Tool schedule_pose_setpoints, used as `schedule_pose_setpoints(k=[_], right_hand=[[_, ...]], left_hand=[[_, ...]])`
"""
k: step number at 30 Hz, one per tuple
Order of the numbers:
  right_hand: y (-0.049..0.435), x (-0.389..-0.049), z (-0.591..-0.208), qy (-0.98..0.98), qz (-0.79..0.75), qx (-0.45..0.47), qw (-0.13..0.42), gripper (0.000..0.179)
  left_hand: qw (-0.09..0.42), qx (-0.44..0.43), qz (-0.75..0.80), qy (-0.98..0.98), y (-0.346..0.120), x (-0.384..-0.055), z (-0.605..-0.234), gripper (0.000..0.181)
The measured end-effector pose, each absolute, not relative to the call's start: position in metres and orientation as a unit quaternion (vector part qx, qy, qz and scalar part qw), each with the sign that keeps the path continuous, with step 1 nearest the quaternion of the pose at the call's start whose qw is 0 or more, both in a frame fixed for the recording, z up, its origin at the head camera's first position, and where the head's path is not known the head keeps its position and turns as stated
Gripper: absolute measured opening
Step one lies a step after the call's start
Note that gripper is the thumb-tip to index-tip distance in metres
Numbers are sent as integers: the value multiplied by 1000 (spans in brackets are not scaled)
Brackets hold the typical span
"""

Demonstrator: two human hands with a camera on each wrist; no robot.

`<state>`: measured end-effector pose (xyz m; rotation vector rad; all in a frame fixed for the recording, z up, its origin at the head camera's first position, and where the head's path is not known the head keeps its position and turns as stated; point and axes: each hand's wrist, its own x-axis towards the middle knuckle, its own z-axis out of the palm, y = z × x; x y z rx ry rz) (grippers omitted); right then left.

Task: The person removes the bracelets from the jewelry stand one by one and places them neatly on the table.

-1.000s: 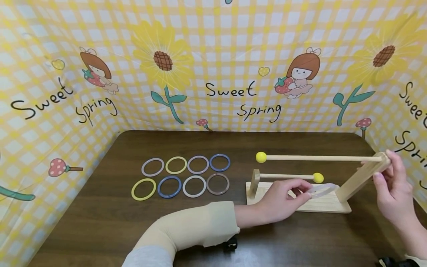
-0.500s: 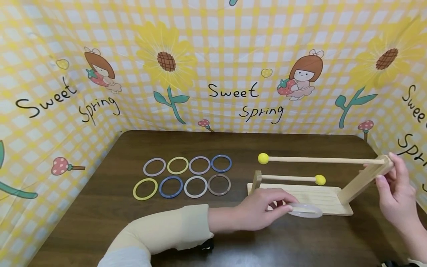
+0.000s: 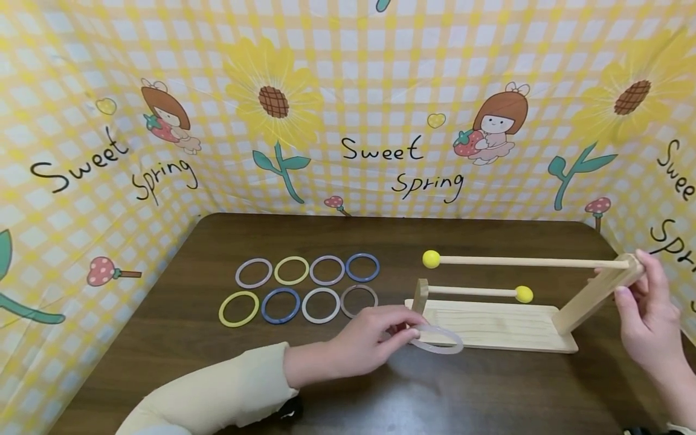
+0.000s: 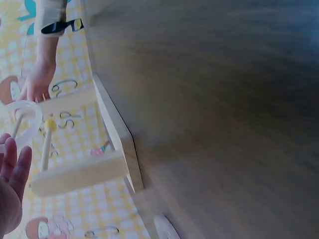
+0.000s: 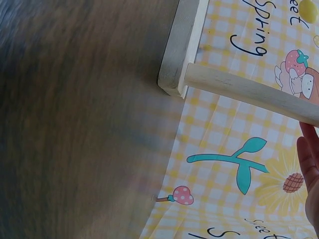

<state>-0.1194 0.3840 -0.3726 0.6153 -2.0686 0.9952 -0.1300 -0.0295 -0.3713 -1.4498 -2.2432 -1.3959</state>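
My left hand (image 3: 364, 341) pinches a translucent whitish ring (image 3: 441, 350) between thumb and fingers, just in front of the left end of a wooden stand's base (image 3: 505, 326). In the left wrist view the same ring (image 4: 37, 119) shows at the fingertips. My right hand (image 3: 647, 326) grips the top of the stand's tall slanting post (image 3: 592, 302). From that post a long rod (image 3: 527, 262) runs left to a yellow ball (image 3: 431, 259). A short post (image 3: 421, 297) carries a shorter rod (image 3: 473, 292), tipped with another yellow ball (image 3: 524, 294). No ring hangs on either rod.
Left of the stand, several rings lie flat in two rows, among them a yellow ring (image 3: 221, 311), a dark blue ring (image 3: 264, 309) and a white ring (image 3: 304, 309). Yellow checked cloth (image 3: 375, 109) walls the brown table (image 3: 179, 350) at the back and sides.
My left hand has drawn the whitish ring leftward and toward me, from between the rods' right part to the base's front left. The right hand keeps its grip on the post.
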Motion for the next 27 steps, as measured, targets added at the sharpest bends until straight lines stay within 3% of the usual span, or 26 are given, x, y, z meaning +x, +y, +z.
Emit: schedule_pose_setpoints(k=[15, 27], right_hand=[[385, -120, -373, -808, 387, 246, 371, 42], [384, -120, -374, -809, 389, 241, 369, 41]], left_hand=[[82, -408, -470, -778, -86, -136, -378, 12], [138, -367, -452, -801, -121, -138, -377, 15]])
